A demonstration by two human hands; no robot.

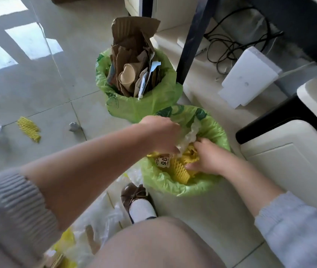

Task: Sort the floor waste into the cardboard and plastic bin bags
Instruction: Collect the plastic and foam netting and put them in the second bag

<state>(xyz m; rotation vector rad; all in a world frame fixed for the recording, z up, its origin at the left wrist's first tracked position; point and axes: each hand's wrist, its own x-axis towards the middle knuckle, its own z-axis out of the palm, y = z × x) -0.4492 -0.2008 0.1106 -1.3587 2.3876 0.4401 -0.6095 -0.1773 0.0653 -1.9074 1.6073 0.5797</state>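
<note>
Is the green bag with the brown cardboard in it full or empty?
Full. The cardboard bin bag is stuffed with torn cardboard pieces that stick up high above its rim.

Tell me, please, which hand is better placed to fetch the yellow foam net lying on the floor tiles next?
Probably the left hand: the yellow foam net lies on that side, while the right hand presses foam into the near bin bag.

Far green-lined bin (134,105) crammed with upright brown cardboard (132,60), near green-lined bin (208,182) mouth crowded by both hands, black desk leg (190,39) just beside, pale tiled floor (43,89) open leftward
</note>
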